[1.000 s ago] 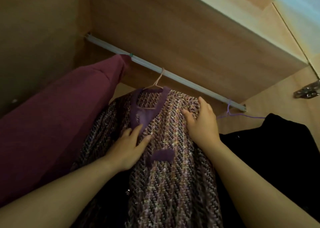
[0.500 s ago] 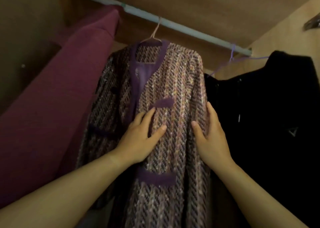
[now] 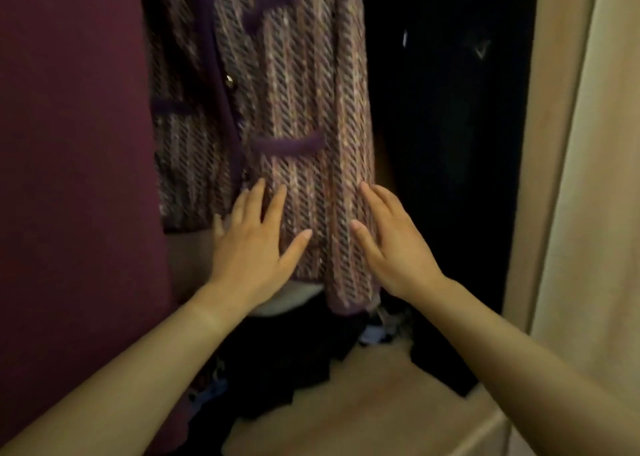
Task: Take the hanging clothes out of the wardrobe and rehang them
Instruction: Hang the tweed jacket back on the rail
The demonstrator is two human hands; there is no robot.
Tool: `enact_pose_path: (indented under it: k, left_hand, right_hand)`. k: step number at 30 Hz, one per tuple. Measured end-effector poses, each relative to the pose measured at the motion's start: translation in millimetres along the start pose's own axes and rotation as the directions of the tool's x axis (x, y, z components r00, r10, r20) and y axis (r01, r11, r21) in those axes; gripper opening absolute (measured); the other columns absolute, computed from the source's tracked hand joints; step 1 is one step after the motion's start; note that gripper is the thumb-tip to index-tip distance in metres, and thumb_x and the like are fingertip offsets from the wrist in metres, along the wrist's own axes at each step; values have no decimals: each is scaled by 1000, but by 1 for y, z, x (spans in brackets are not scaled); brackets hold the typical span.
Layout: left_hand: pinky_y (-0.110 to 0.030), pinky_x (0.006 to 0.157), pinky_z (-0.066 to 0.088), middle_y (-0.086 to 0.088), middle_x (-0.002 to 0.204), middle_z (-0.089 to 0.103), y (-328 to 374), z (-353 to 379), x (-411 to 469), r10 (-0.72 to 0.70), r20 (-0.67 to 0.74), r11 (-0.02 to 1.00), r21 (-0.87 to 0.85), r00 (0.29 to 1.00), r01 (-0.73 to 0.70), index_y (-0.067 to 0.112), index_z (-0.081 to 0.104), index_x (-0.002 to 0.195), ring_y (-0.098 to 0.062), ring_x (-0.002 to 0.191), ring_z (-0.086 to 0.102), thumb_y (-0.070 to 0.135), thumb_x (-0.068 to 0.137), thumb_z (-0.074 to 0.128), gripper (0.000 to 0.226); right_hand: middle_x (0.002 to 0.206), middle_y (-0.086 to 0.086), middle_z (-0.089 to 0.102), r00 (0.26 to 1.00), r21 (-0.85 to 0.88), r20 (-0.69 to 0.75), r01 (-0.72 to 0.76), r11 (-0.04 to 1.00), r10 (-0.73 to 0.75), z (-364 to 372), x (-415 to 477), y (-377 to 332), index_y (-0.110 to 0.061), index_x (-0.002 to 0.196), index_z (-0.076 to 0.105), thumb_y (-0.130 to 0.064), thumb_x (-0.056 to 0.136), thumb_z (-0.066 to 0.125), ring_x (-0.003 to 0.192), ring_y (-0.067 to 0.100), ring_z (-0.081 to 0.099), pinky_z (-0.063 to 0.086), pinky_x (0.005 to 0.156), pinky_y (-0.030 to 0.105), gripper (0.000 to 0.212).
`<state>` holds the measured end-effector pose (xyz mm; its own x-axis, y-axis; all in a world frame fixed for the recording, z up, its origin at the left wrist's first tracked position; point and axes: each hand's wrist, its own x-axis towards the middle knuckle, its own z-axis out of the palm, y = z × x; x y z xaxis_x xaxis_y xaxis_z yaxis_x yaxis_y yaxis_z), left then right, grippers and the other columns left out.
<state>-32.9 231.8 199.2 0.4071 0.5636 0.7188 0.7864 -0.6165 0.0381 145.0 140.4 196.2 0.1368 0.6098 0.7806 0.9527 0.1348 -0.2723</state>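
Observation:
A purple-and-pink tweed jacket (image 3: pixel 287 85) with dark purple trim hangs in the middle of the wardrobe; its hanger and the rail are out of view above. My left hand (image 3: pixel 256 244) lies flat with spread fingers on the jacket's lower front, near the hem. My right hand (image 3: pixel 391 244) rests flat against the jacket's right edge by the hem. Neither hand grips the cloth. A maroon garment (image 3: pixel 76 165) hangs to the left and a black garment (image 3: pixel 446 137) to the right.
A heap of dark crumpled clothes (image 3: pixel 298 362) lies on the wardrobe's wooden floor (image 3: pixel 367 410) under the jacket. The wardrobe's light wooden side panel (image 3: pixel 550 144) stands on the right, with a pale wall beyond it.
Both hands slid down the tweed jacket from its shoulders to its hem. The view dropped with them, so the rail and hangers have left the frame.

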Motion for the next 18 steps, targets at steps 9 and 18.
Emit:
enact_pose_path:
  k: [9, 18]
  left_hand:
    - [-59, 108, 26, -6, 155, 23, 100, 28, -117, 284, 261, 945, -239, 922, -223, 26, 25, 147, -28, 142, 21, 70, 83, 10, 79]
    - [-53, 107, 31, -5, 149, 36, 292, 45, -255, 691, 341, 688, -582, 637, -434, 23, 31, 145, -25, 137, 32, 67, 85, 20, 75]
  right_hand:
    - [151, 4, 30, 964, -285, 120, -197, 938, 239, -67, -177, 42, -18, 146, 28, -57, 91, 32, 138, 22, 29, 34, 107, 49, 67]
    - [143, 13, 42, 727, -520, 56, -564, 641, 685, -195, -437, 57, -14, 138, 40, -60, 90, 27, 127, 33, 44, 42, 95, 54, 68]
